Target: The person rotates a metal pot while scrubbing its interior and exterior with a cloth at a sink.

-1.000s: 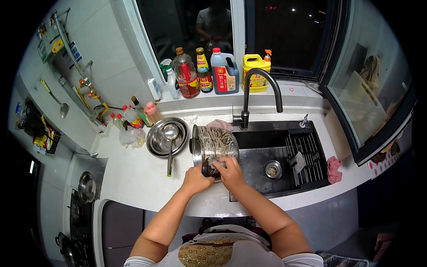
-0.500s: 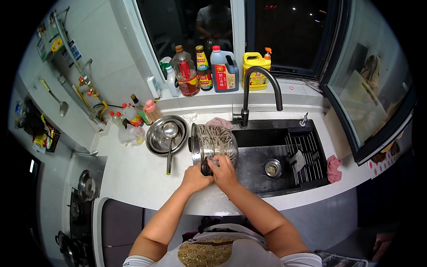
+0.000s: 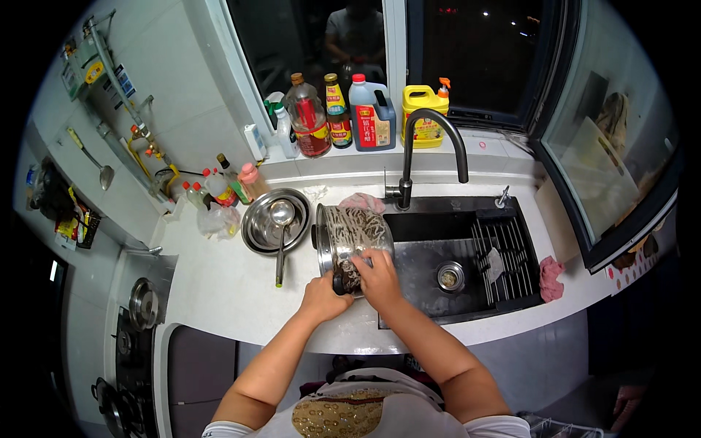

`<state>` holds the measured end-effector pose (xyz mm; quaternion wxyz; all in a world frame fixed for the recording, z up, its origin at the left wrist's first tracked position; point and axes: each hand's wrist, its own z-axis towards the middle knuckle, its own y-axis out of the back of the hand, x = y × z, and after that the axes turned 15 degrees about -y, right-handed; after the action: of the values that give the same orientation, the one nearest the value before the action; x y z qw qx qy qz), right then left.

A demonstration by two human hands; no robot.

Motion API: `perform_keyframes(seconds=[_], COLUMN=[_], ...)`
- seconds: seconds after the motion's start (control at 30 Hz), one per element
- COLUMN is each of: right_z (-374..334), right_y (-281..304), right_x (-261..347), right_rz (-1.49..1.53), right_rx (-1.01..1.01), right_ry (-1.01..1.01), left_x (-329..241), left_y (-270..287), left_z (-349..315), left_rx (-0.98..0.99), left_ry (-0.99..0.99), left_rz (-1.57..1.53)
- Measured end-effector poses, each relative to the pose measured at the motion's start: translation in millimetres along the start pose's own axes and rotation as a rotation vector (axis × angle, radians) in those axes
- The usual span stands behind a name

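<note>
A steel pot [image 3: 361,228] lies tipped on its side across the sink's left edge, its rim toward the left. Pale and brown streaks cover its outer wall. My left hand [image 3: 323,298] is closed round the black handle [image 3: 338,282] on the pot's near side. Against the wall just right of that handle, my right hand [image 3: 380,279] presses with bent fingers. Something small and greyish seems to be under those fingertips; its kind is hidden. Left of the pot, a ladle [image 3: 282,213] rests in a steel basin [image 3: 252,228].
The black sink [image 3: 416,266] has a drain [image 3: 450,277], a dark tap [image 3: 460,157] arching over it and a rack [image 3: 504,255] at right. Bottles and jugs [image 3: 372,117] line the sill. Pink cloths [image 3: 551,277] lie nearby. An open window sash [image 3: 613,160] juts in at right.
My right hand has moved away from the handle, slightly right and up along the pot's wall. My left hand stays on the handle. The view has shifted slightly.
</note>
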<state>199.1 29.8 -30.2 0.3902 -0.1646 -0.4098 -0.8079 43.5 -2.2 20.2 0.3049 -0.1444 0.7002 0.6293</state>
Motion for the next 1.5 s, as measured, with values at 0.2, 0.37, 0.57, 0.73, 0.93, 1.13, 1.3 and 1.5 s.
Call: perform_keyframes(seconds=[0.2, 0.37, 0.57, 0.73, 0.93, 1.13, 1.3, 1.5], right_z=[-2, 11, 6, 6, 2, -6, 3, 0], right_y=[1, 3, 7, -2, -4, -1, -1, -5], right_x=[0, -1, -3, 2, 5, 5, 3, 0], right_rz=[-0.093, -0.103, -0.167, -0.144, -0.141, -0.152, -0.14, -0.114], right_rx=[0.036, 0.016, 0.041, 0.017, 0.011, 0.041, 0.022, 0.006], right_ry=[0.113, 0.215, 0.289, 0.218, 0.177, 0.217, 0.206, 0.189], left_x=[5, 7, 2, 0, -1, 4, 9, 6], left_y=[1, 0, 5, 7, 8, 6, 4, 7], left_z=[-2, 0, 0, 1, 0, -1, 4, 4], left_rx=[-0.06, -0.029, 0.013, 0.02, 0.011, 0.005, 0.023, -0.004], left_ry=[0.011, 0.002, 0.012, 0.022, 0.016, -0.003, 0.009, -0.012], left_rz=[-0.011, 0.009, -0.012, -0.011, -0.018, -0.012, 0.01, -0.021])
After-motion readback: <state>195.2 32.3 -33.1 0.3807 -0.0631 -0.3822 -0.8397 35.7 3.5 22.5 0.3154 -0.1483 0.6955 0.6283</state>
